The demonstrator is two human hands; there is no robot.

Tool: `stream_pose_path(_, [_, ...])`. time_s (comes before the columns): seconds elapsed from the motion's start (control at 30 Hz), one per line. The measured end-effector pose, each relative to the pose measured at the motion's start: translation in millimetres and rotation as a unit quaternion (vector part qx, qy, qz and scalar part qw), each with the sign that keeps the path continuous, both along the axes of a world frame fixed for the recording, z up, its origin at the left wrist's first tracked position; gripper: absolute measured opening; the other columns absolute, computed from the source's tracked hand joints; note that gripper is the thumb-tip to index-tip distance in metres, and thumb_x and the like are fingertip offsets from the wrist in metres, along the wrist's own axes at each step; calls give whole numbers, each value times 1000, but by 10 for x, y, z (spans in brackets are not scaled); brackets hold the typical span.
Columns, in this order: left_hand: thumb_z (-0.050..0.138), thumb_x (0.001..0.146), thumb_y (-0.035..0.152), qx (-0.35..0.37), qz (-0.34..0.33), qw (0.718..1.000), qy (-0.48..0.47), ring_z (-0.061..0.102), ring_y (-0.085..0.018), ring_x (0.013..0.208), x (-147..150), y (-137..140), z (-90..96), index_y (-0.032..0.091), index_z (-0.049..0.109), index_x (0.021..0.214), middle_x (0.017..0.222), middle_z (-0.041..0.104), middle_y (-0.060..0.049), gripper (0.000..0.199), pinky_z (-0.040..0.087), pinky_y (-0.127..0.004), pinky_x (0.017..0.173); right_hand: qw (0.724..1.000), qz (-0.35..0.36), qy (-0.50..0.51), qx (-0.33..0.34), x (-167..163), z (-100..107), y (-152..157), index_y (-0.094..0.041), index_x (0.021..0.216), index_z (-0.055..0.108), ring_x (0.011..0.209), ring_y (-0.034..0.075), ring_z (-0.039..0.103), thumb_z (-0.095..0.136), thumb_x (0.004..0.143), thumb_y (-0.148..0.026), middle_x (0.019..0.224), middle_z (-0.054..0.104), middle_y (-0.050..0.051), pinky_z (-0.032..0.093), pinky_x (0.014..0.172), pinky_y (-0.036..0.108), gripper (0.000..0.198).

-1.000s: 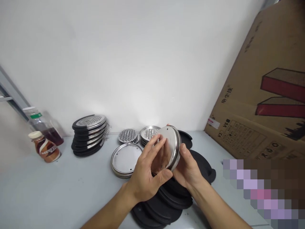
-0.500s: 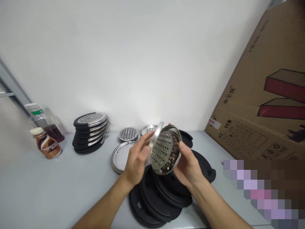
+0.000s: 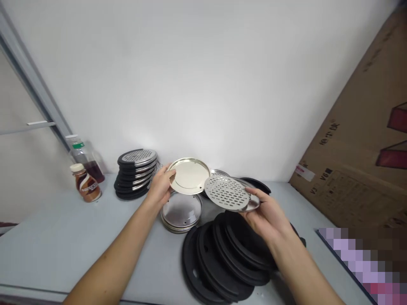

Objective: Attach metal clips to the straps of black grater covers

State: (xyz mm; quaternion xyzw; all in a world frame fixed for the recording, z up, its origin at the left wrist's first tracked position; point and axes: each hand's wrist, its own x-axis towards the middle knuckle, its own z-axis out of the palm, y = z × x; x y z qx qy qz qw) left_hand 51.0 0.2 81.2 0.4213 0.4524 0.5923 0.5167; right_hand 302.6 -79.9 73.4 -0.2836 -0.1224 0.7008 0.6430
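My left hand [image 3: 160,188] grips the left edge of a shiny round metal plate [image 3: 189,176] with a raised rim and small holes near its edge. The plate is held above a stack of similar metal plates [image 3: 182,211]. In my right hand [image 3: 267,214] is a perforated metal disc [image 3: 226,192] with rows of oval holes, pinched by its right side. A second metal round shows partly behind that disc, also in the right hand; most of it is hidden. Below the right hand lie several overlapping black round rims [image 3: 222,262].
At the back left stands a stack of black-rimmed perforated discs [image 3: 140,159]. Left of it are a brown bottle [image 3: 87,186] and a clear jug of dark liquid [image 3: 93,169]. A large cardboard box [image 3: 349,140] leans on the right. A white wall [image 3: 206,84] closes the back.
My hands have moved apart, the left one away to the left. The round metal pieces that were close together and tilted are now held separately and flatter. The view has shifted slightly.
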Motion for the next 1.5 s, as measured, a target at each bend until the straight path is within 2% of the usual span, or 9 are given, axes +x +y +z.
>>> stream_pose_path(0.2, [65, 69, 16, 8, 7, 989, 147, 53, -12, 51, -219, -75, -240, 6, 67, 112, 57, 59, 2, 44, 37, -22, 51, 996, -84, -33, -10, -12, 109, -45, -13, 112, 65, 96, 28, 72, 56, 81, -8, 101, 75, 13, 63, 82, 45, 33])
stream_pose_path(0.3, [58, 74, 20, 28, 17, 976, 216, 52, -12, 53, -180, -105, -327, 11, 66, 117, 61, 59, 2, 44, 37, -23, 54, 997, -58, -51, 5, -144, 72, -79, -15, 110, 66, 97, 27, 72, 65, 77, -4, 102, 75, 10, 63, 83, 42, 35])
stream_pose_path(0.63, [60, 76, 19, 58, 38, 883, 464, 61, -20, 67, -562, -41, -558, 21, 78, 99, 76, 72, -4, 30, 43, -28, 70, 987, -121, -80, 66, 5, 90, -78, -18, 113, 65, 101, 27, 71, 66, 70, 3, 109, 73, 9, 64, 81, 39, 47])
stream_pose_path(0.87, [62, 82, 26, 89, 63, 830, 547, 62, -24, 86, -491, -27, -785, 21, 78, 102, 88, 68, -7, 26, 47, -35, 88, 989, -83, -108, 65, -27, 45, -104, -20, 116, 65, 102, 27, 70, 73, 71, -5, 113, 72, 8, 64, 83, 39, 48])
stream_pose_path(1.07, [64, 87, 42, 234, 113, 805, 533, 56, -27, 113, -233, -333, -381, 21, 65, 125, 114, 61, -11, 43, 41, -43, 104, 986, -70, -135, 72, -112, -11, -113, -21, 111, 67, 100, 27, 70, 76, 71, -12, 112, 73, 7, 62, 84, 40, 43])
stream_pose_path(1.17, [70, 84, 41, 404, -27, 750, 523, 51, -27, 124, -16, -611, -91, 27, 59, 131, 132, 56, -10, 50, 42, -45, 107, 988, -53, -135, 59, -150, -9, -112, -19, 106, 68, 99, 27, 69, 73, 73, -15, 108, 73, 8, 62, 83, 39, 34])
stream_pose_path(1.3, [63, 90, 24, 499, -174, 654, 541, 61, -24, 114, 93, -767, 75, 23, 65, 122, 122, 67, -8, 32, 43, -50, 106, 990, -6, -138, 22, -155, 2, -110, -15, 97, 70, 94, 27, 70, 70, 77, -21, 101, 74, 11, 61, 77, 38, 22])
stream_pose_path(1.37, [60, 92, 19, 503, -195, 663, 519, 65, -22, 105, 41, -753, 113, 21, 69, 116, 112, 72, -7, 26, 50, -44, 99, 988, 12, -153, 24, -149, 0, -113, -15, 96, 70, 87, 26, 70, 68, 78, -23, 99, 74, 11, 61, 71, 36, 19])
stream_pose_path(1.5, [68, 87, 23, 444, -216, 749, 442, 68, -19, 96, -99, -688, 240, 21, 74, 109, 106, 74, -7, 23, 55, -31, 86, 979, 26, -203, 20, -154, -6, -121, -16, 86, 70, 66, 19, 66, 70, 79, -26, 84, 73, 8, 57, 56, 29, 12])
